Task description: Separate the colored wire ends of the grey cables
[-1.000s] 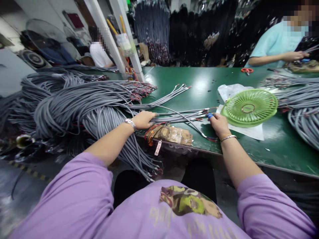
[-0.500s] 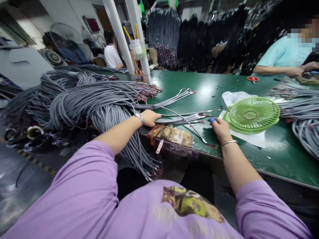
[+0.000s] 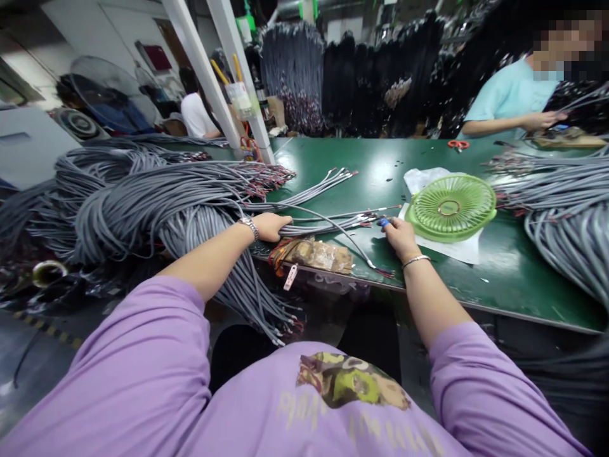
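Observation:
My left hand (image 3: pixel 270 227) is closed around several grey cables (image 3: pixel 318 230) that lie across the front of the green table (image 3: pixel 375 155). Their stripped ends with white and red tips point right, towards my right hand (image 3: pixel 399 236). That hand's fingers are pinched together just past the tips, with something blue at the thumb and forefinger; what they hold is too small to make out. One loose grey cable (image 3: pixel 349 236) slants over the bundle, its dark wire end near the table's front edge. A small taped brown block (image 3: pixel 328 256) with orange wires sits below the bundle.
A big heap of grey cables (image 3: pixel 128 197) covers the left side, partly hanging over the edge. To the right are a green fan (image 3: pixel 451 208) on white paper, red-handled scissors (image 3: pixel 458 145) and more cables (image 3: pixel 561 190). A co-worker (image 3: pixel 509 98) sits across; a white post (image 3: pixel 238 76) stands behind.
The view has swung a little right, so everything sits further left. My left hand keeps its hold on the cables, and my right hand stays by their ends. The co-worker's hands have shifted.

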A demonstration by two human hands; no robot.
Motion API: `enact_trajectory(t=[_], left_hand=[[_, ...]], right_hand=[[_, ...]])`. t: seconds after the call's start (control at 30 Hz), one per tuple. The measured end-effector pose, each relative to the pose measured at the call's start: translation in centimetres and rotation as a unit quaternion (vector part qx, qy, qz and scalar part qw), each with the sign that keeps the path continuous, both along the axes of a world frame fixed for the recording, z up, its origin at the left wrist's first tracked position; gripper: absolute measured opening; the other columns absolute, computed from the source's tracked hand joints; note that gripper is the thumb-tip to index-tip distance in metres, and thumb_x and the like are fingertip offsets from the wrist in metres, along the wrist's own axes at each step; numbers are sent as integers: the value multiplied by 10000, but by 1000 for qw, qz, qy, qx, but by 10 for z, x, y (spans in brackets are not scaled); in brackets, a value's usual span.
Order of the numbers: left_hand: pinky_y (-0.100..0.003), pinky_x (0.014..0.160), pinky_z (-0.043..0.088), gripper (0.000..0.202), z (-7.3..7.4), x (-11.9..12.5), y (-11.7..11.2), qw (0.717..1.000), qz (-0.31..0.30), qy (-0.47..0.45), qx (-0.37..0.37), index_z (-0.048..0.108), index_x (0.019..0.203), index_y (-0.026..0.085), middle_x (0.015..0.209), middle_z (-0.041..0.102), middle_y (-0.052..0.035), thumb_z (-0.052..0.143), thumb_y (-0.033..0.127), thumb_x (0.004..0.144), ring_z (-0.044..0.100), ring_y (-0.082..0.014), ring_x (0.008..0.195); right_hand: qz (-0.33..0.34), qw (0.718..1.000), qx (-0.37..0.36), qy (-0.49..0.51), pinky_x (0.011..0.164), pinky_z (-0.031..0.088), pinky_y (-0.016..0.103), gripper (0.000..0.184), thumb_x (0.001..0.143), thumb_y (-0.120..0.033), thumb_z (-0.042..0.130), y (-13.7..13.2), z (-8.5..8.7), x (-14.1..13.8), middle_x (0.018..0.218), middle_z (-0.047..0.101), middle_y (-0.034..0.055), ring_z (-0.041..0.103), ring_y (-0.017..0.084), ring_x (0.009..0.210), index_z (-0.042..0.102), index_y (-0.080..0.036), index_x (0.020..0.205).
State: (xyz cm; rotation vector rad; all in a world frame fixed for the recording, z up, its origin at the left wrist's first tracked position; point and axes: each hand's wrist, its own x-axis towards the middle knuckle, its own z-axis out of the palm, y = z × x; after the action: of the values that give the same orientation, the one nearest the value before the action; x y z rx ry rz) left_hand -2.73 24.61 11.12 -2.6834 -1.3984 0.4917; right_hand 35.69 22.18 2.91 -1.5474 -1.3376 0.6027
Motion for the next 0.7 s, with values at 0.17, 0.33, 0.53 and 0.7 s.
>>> enact_trajectory(t=[0.17,0.33,0.53,0.7], left_hand=[[-339,753,475,358,-2,3,6,999,1,4,35,651,977,200,952,728,-122,572,248,631,681,-299,902],[-311,781,472,276,6,3,24,989,40,-56,129,659,902,223,1025,714,-90,545,286,660,655,-273,999],[-282,573,449,144,32,-5,39,956,121,-265,-34,605,686,207,620,620,-1,619,317,594,614,-199,615],[-256,484,389,300,43,-21,34,866,175,-467,-29,563,641,181,507,513,37,733,414,559,483,-122,452]], right_hand=[[14,1000,12,-17,593,353,284,251,749,-400,551,-2,5,-1,523,510,-13,459,149,572,587,-188,619],[10,1000,0,-21,597,350,289,248,750,-386,558,-3,8,-2,524,522,-12,467,150,567,590,-188,604],[10,1000,2,-1,607,364,291,255,750,-394,567,-2,7,-1,518,515,-11,474,150,573,590,-182,611],[11,999,13,28,550,330,275,333,725,-494,567,2,-2,0,551,547,2,436,138,543,607,-174,641]])
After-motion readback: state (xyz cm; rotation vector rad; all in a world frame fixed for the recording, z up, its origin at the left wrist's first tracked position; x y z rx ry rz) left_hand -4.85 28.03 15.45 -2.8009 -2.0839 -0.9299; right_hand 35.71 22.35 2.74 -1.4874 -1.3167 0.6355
